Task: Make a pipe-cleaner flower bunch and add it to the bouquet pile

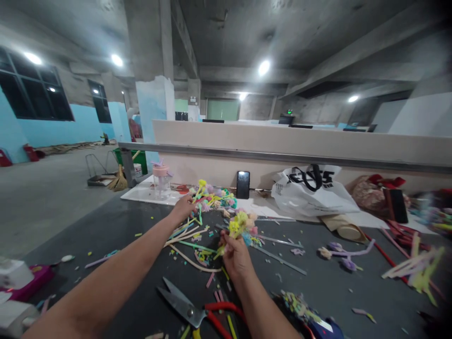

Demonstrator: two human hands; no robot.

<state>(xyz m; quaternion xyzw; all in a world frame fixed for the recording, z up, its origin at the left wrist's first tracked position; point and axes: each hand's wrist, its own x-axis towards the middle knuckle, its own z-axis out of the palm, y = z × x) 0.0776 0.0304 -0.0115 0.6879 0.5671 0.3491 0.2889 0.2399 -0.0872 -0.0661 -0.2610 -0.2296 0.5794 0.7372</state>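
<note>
My right hand [237, 258] is closed around the stems of a small bunch of fuzzy pipe-cleaner flowers [241, 223], yellow, peach, pink and blue, held upright over the table. Farther back, my left hand [184, 208] reaches to a pile of similar flowers [221, 200]. Its fingers are drawn together at the pile's left edge; what is between them is hidden. Loose pipe-cleaner stems [189, 234] lie below that hand. Scissors with red handles [189, 306] rest near my right forearm, blades parted.
A clear jar with a pink lid [161, 181], an upright phone [243, 184] and a white bag [310, 190] stand along the partition. Purple flowers [348, 261] and stem bundles [416, 268] lie right. Chargers [16, 275] are at left. Offcuts litter the dark tabletop.
</note>
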